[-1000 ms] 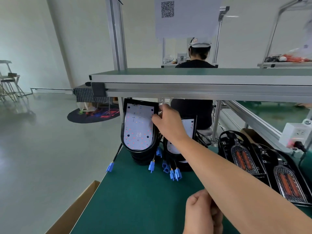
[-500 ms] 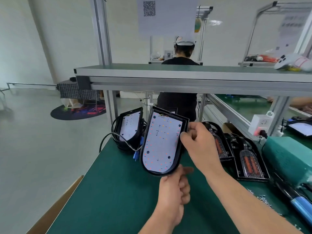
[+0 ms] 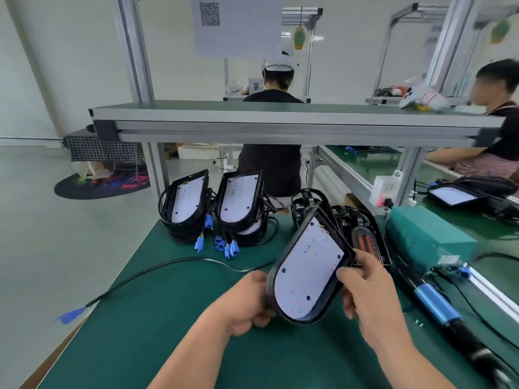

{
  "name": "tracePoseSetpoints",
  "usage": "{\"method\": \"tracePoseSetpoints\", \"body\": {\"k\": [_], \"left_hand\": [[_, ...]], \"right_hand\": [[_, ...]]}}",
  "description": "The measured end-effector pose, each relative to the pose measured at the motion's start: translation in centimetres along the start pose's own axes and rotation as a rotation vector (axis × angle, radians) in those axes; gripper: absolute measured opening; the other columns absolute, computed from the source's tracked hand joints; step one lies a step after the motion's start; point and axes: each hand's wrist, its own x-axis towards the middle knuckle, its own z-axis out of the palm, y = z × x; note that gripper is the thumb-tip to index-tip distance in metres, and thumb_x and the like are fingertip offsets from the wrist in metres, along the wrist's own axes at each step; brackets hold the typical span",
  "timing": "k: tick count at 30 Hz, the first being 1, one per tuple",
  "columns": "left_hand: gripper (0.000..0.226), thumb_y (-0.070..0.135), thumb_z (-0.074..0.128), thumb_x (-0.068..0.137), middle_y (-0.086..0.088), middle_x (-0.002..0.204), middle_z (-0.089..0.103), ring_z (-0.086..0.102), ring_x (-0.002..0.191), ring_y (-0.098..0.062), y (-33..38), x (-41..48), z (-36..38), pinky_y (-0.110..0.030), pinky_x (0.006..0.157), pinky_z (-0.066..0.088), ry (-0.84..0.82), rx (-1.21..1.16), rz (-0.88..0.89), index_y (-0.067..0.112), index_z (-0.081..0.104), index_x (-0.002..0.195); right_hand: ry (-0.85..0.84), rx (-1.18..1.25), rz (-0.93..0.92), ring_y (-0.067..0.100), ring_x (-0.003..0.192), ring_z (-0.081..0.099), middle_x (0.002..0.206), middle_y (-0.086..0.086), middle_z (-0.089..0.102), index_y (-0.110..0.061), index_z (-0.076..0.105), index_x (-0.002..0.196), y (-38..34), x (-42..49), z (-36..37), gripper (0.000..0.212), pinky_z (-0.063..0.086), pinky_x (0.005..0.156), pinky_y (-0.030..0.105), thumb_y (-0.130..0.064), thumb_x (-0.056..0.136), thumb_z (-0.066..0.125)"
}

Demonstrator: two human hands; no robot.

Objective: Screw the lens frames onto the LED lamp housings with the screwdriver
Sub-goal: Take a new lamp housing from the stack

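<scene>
One LED lamp housing (image 3: 307, 272) gripped by left hand (image 3: 247, 301) and right hand (image 3: 368, 293), two stacks (image 3: 188, 203) behind

text: you can read no words or numbers anywhere | sign: you see a QR code (image 3: 209, 14) at the upper left of the white sheet (image 3: 247, 35) hung ahead of you | tag: yellow-green hanging tag (image 3: 299, 38), its print too small to read | label: sticker (image 3: 448, 259) on the green box (image 3: 421, 234), blurred
</scene>
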Motion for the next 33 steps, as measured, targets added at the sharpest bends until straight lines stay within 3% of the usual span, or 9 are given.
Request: {"method": "tracePoseSetpoints", "body": {"k": [5, 7, 10, 14, 18, 20, 24, 27, 33], "left_hand": [[0.029, 0.027, 0.060, 0.083, 0.006, 0.063, 0.026, 0.015, 0.053, -0.010, 1.0, -0.2, -0.6, -0.020, 0.044, 0.011, -0.137, 0.076, -0.168, 0.026, 0.038, 0.063], [0.026, 0.036, 0.059, 0.091, 0.006, 0.065, 0.027, 0.015, 0.053, -0.009, 1.4, -0.2, -1.0, -0.018, 0.042, 0.012, -0.113, -0.013, -0.165, 0.025, 0.052, 0.069], [0.030, 0.043, 0.065, 0.081, 0.004, 0.068, 0.027, 0.016, 0.054, -0.011, 1.7, -0.1, -1.9, -0.020, 0.044, 0.011, -0.024, 0.000, -0.085, 0.017, 0.079, 0.088], [0.027, 0.035, 0.071, 0.069, 0.004, 0.062, 0.034, 0.023, 0.053, -0.016, 1.2, 0.2, -4.0, -0.023, 0.048, 0.018, 0.350, 0.184, -0.041, 0.011, 0.072, 0.082], [0.028, 0.015, 0.056, 0.089, -0.002, 0.057, 0.046, 0.037, 0.056, -0.025, 0.0, 0.5, -8.7, -0.031, 0.053, 0.032, 0.794, 0.751, -0.044, 0.012, 0.047, 0.063], [0.018, 0.008, 0.053, 0.088, -0.007, 0.067, 0.059, 0.051, 0.061, -0.029, -0.5, 0.0, -11.4, -0.030, 0.057, 0.039, 0.891, 0.861, -0.137, 0.009, 0.054, 0.070], [0.013, 0.006, 0.055, 0.088, -0.012, 0.076, 0.067, 0.062, 0.069, -0.031, -1.4, -0.7, -14.6, -0.030, 0.061, 0.045, 0.876, 0.914, -0.355, 0.006, 0.064, 0.078], [0.015, 0.008, 0.060, 0.092, -0.013, 0.075, 0.067, 0.060, 0.067, -0.031, -1.3, -0.6, -14.8, -0.031, 0.063, 0.046, 0.814, 0.896, -0.371, 0.003, 0.069, 0.081], [0.010, 0.025, 0.077, 0.089, 0.000, 0.080, 0.076, 0.064, 0.064, -0.015, 0.3, -0.4, -9.5, -0.027, 0.060, 0.049, 0.538, 0.721, 0.015, 0.024, 0.076, 0.079]], "right_hand": [[0.025, 0.020, 0.144, 0.020, 0.041, 0.042, 0.058, 0.008, 0.056, -0.015, 0.062, 0.115, 1.5, -1.8, -3.1, 0.028, 0.031, 0.038, 0.024, 0.001, 0.091, 0.063], [0.027, 0.038, 0.166, 0.020, 0.041, 0.042, 0.058, 0.009, 0.056, -0.014, 0.061, 0.115, 1.7, -2.6, -3.9, 0.028, 0.031, 0.038, 0.024, 0.001, 0.091, 0.063], [0.021, 0.061, 0.178, 0.021, 0.042, 0.040, 0.058, 0.010, 0.053, -0.015, 0.066, 0.113, 1.9, -3.3, -4.9, 0.027, 0.029, 0.039, 0.022, 0.001, 0.091, 0.062], [0.039, 0.084, 0.194, 0.019, 0.042, 0.037, 0.058, 0.010, 0.051, -0.019, 0.070, 0.103, 1.8, -3.4, -5.8, 0.025, 0.027, 0.041, 0.020, 0.000, 0.090, 0.062], [0.052, 0.106, 0.203, 0.016, 0.041, 0.035, 0.056, 0.007, 0.049, -0.020, 0.071, 0.099, 1.5, -3.3, -6.2, 0.022, 0.024, 0.042, 0.018, -0.002, 0.090, 0.063], [0.066, 0.103, 0.216, 0.016, 0.041, 0.034, 0.056, 0.007, 0.050, -0.012, 0.068, 0.104, 1.4, -3.1, -6.4, 0.018, 0.024, 0.041, 0.018, -0.001, 0.091, 0.062], [0.085, 0.119, 0.243, 0.016, 0.040, 0.034, 0.057, 0.008, 0.050, -0.005, 0.064, 0.106, 1.2, -2.9, -6.9, 0.015, 0.023, 0.039, 0.019, 0.001, 0.092, 0.060], [0.077, 0.124, 0.259, 0.017, 0.041, 0.034, 0.057, 0.009, 0.051, -0.006, 0.062, 0.107, 0.9, -3.1, -6.7, 0.016, 0.023, 0.039, 0.019, 0.001, 0.092, 0.060], [-0.051, 0.020, 0.295, 0.019, 0.042, 0.039, 0.060, 0.011, 0.055, -0.005, 0.060, 0.110, 0.8, -4.0, -5.7, 0.019, 0.027, 0.039, 0.020, 0.000, 0.092, 0.063]]}}
